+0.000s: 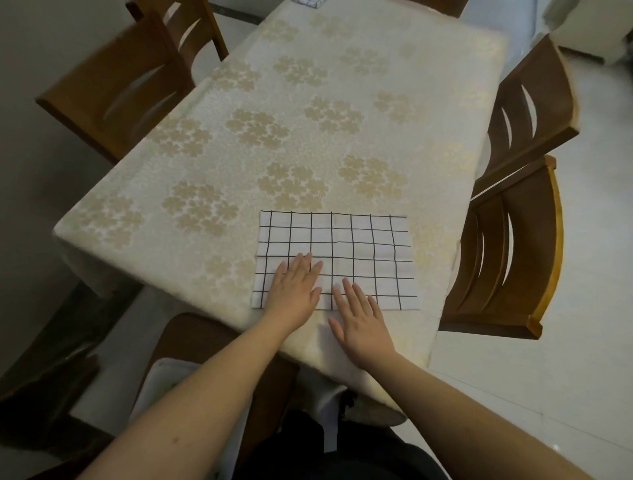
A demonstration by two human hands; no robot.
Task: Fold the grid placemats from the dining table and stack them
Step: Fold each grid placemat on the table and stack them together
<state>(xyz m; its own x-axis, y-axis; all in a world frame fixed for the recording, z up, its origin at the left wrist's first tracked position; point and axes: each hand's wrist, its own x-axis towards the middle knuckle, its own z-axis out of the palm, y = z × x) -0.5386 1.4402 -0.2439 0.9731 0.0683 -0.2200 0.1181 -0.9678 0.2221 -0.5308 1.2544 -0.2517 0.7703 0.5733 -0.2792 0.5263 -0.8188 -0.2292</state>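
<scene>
A white placemat with a black grid (356, 246) lies flat near the table's front right corner. My left hand (296, 291) rests palm down on its near left part, fingers spread. Beside it, my right hand (361, 320) lies flat with its fingertips on the placemat's near edge and its palm on the tablecloth. Neither hand grips anything. A corner of another grid placemat (310, 2) shows at the table's far end, cut off by the top of the frame.
The dining table (274, 102) wears a cream cloth with gold flower prints. Wooden chairs stand at the left (116, 89), the right (531, 102) and the near right (507, 253). A chair seat (191, 339) sits just below the table's near edge.
</scene>
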